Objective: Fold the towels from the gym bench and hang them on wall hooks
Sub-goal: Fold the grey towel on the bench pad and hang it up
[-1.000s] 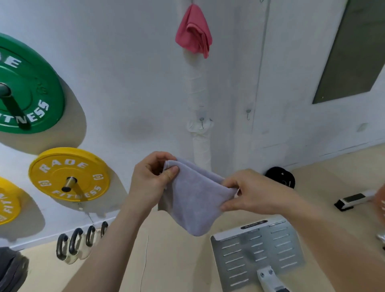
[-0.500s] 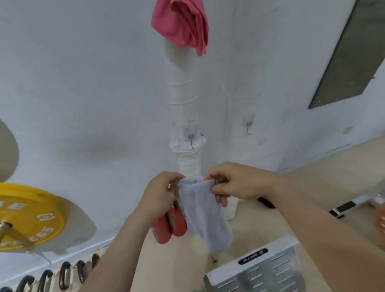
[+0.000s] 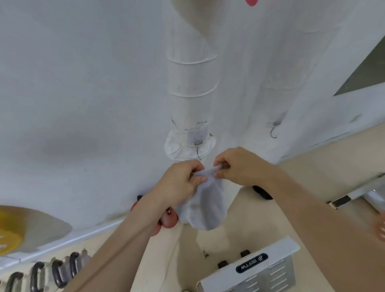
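Observation:
A small folded grey towel [image 3: 208, 206] hangs down from its top edge, which both hands pinch. My left hand [image 3: 183, 183] grips the left end of that edge and my right hand [image 3: 239, 166] grips the right end, the two nearly touching. Just above them a thin wire hook [image 3: 199, 154] sticks out of the white wrapped pipe [image 3: 192, 83]. A second wire hook [image 3: 273, 133] hangs bare on the wall to the right. Only the bottom tip of a pink towel [image 3: 251, 2] shows at the top edge.
A yellow weight plate [image 3: 8, 235] is mounted on the wall at the lower left, with several dark kettlebell handles [image 3: 56, 273] below it. Red kettlebells [image 3: 168, 221] sit behind my left wrist. A grey metal machine footplate [image 3: 260, 268] lies on the floor at the lower right.
I have moved closer to the wall and pipe. My hands have come together, bunching the towel's top edge, and have risen to just under the pipe's hook. The pink towel has slid almost out of view.

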Tool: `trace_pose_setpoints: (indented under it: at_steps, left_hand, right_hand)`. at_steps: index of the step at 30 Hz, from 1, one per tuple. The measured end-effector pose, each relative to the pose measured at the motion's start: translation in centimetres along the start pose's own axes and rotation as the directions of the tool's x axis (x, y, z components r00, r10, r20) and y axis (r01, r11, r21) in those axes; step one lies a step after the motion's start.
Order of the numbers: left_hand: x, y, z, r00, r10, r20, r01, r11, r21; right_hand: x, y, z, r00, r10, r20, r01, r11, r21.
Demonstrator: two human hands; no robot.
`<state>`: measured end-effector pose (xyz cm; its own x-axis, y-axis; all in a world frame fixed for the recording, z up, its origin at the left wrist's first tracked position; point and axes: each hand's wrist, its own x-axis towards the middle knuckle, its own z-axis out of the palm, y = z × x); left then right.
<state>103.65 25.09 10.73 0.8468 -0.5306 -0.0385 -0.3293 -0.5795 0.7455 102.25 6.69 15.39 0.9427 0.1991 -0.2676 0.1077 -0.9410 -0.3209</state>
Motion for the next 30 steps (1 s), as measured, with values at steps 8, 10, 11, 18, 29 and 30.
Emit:
trace_pose_setpoints:
  at_steps: [8, 10, 11, 18, 29, 30]
  left_hand:
    - [5.6, -4.7, 0.7, 0.965, 0.094, -0.244, -0.071, 0.992, 0.102]
    - [6.5, -5.6, 1.2, 0.952, 0.103, -0.288, -0.075, 0.991, 0.108]
    - [6.9, -6.0, 1.3, 0.943, 0.106, -0.316, -0.073, 0.991, 0.116]
    - [7.8, -7.4, 3.8, 0.902, -0.008, -0.431, 0.053, 0.994, 0.091]
    - [6.7, -8.8, 5.9, 0.875, -0.081, -0.477, 0.090, 0.996, -0.003]
    - [6.6, -9.0, 6.0, 0.866, -0.099, -0.490, 0.098, 0.995, -0.027]
  right_hand:
    - [7.2, 3.3, 1.8, 0.991, 0.089, -0.102, -0.080, 0.992, 0.096]
    - [8.5, 3.9, 2.1, 0.981, 0.141, -0.130, -0.126, 0.985, 0.117]
    - [9.1, 4.2, 2.2, 0.970, 0.171, -0.170, -0.151, 0.980, 0.128]
    - [10.4, 3.7, 6.5, 0.815, 0.507, -0.281, -0.235, 0.732, 0.639]
    - [9.4, 1.8, 9.6, 0.773, 0.542, -0.330, -0.081, 0.600, 0.796]
    - [9.3, 1.6, 9.5, 0.785, 0.510, -0.351, -0.073, 0.639, 0.766]
